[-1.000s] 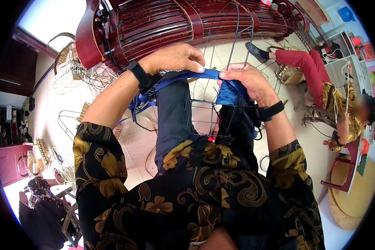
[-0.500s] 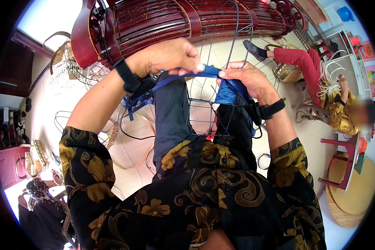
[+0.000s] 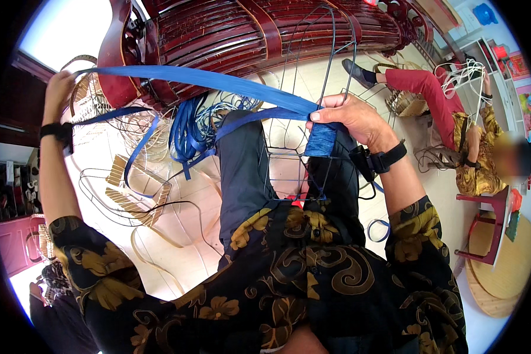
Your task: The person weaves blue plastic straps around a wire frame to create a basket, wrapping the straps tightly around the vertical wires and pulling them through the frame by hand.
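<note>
My left hand (image 3: 61,88) is raised at the far left, closed on a long blue flat strip (image 3: 183,76) stretched across to the wire frame. My right hand (image 3: 345,115) pinches the strip where it folds round the frame's right side, thumb over a wound blue band (image 3: 320,143). The black wire frame (image 3: 286,156) rests between my legs, its long rods rising above my right hand. A second blue length hangs slack below the taut one. A heap of blue strips (image 3: 186,141) lies beside my left leg.
A dark red slatted bench (image 3: 218,35) spans the top. Pale woven pieces (image 3: 133,186) and loose wires lie on the floor at left. A person in red trousers (image 3: 410,82) sits at right, holding white strands, beside a red stool (image 3: 481,253). Another person (image 3: 56,312) is at lower left.
My left hand has moved from beside my right hand out to the far left, drawing the blue strip long. My right hand stays pinched at the frame, slightly lower.
</note>
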Tool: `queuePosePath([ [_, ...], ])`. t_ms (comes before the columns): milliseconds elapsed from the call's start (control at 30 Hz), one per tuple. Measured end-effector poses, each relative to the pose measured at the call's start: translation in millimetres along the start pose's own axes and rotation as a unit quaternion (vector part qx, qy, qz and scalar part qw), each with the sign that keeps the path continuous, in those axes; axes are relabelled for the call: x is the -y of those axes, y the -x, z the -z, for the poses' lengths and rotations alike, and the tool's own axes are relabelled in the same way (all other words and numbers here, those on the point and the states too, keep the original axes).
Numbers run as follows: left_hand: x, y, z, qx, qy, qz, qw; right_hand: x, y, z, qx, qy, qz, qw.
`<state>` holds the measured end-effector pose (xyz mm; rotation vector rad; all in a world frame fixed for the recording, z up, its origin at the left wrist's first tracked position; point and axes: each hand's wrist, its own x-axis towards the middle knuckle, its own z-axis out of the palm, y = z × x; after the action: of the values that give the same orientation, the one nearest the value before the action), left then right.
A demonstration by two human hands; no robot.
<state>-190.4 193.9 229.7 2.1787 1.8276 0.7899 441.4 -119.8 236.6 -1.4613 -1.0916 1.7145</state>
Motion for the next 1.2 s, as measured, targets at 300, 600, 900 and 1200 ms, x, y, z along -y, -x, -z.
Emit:
queuePosePath([
  [300, -139.3, 54.9, -56.7, -0.019, 0.035, -0.037, 0.998, 0.3, -1.8, -1.4, -0.008, -0.009, -0.005, 1.0],
  [600, -392.3, 138.8, -181.3, 0.444, 0.242, -0.294, 0.811, 2.7, -5.6, 0.9, -0.01, -0.007, -0.009, 1.0],
  [900, -357.0, 111.7, -149.8, 0.324, 0.194, -0.396, 0.837, 2.2, -4.9, 2.1, -0.015, -0.021, -0.003, 1.0],
  [1200, 129.3, 48.8, 135.7, 0.075, -0.611, -0.154, 0.773, 0.9, -15.7, 2.3, 0.029, 0.029, 0.021, 0.999],
])
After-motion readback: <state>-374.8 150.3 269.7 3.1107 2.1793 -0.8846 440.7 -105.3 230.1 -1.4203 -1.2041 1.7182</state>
